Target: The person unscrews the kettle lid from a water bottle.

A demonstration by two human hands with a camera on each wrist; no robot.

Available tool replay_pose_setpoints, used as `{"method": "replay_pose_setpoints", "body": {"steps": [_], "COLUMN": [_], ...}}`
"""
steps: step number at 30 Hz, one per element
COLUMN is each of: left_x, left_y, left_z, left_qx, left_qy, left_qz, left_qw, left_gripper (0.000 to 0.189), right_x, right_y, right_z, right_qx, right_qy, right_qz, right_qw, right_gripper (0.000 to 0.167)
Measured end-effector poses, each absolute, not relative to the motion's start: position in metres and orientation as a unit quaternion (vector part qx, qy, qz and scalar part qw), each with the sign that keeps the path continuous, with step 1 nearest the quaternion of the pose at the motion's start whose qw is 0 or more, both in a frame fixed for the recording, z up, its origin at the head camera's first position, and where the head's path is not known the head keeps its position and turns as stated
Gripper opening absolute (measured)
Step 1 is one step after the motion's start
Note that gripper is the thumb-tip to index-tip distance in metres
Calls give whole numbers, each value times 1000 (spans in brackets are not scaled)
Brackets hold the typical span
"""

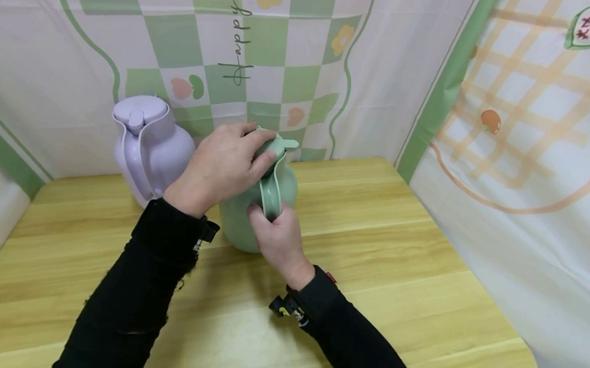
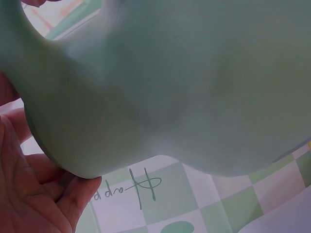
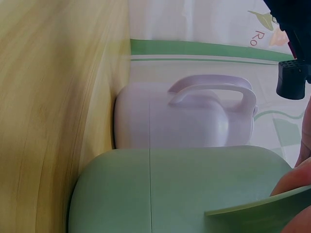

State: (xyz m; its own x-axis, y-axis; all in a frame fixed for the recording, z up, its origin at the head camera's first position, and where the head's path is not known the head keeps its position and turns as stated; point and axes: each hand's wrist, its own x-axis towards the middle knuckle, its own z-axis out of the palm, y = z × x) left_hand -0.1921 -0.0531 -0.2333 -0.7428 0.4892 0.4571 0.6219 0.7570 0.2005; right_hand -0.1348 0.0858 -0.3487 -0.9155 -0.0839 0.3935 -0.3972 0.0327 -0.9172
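Note:
A pale green thermos jug (image 1: 239, 226) stands upright on the table. My left hand (image 1: 222, 165) lies over its top and grips the green lid (image 1: 276, 146), thumb on the near side; the far fingers are partly hidden. In the left wrist view, curled fingers (image 2: 80, 196) hold the jug's upper rim. Lower down, my right hand (image 1: 282, 242) grips the jug's handle (image 1: 271, 195), which faces me. The right wrist view shows the green jug's side (image 3: 194, 179) and part of the gripping fingers at its edge.
A lilac thermos jug (image 1: 167, 156) of the same shape stands at the back left, behind my left forearm. The wooden table (image 1: 377, 246) ends at a hanging checkered cloth (image 1: 269, 42) behind. Another patterned cloth (image 1: 534, 113) hangs on the right.

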Motion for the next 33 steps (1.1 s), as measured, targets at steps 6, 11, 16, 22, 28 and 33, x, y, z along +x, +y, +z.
{"method": "replay_pose_setpoints", "body": {"steps": [6, 11, 16, 22, 28, 33], "left_x": [-191, -191, -190, -189, -189, -189], "left_y": [-51, -49, -48, -47, -47, -47], "left_z": [-234, -235, -236, -235, -235, -235], "left_qx": [-290, -275, -258, -237, -227, -225], "left_qy": [-918, -921, -924, -932, -937, -937], "left_qz": [-175, -175, -179, -176, -171, -171], "left_qw": [208, 213, 216, 209, 202, 203], "left_gripper": [45, 44, 45, 47, 50, 51], "right_x": [-135, -135, -135, -135, -135, -135], "right_y": [87, 87, 87, 87, 87, 87], "right_z": [-349, -350, -350, -349, -351, -351], "right_qx": [176, 177, 185, 190, 185, 183], "right_qy": [-705, -705, -699, -697, -701, -705], "right_qz": [678, 677, 682, 681, 679, 675], "right_qw": [112, 117, 115, 118, 116, 118], "right_gripper": [43, 43, 44, 44, 44, 44]}}
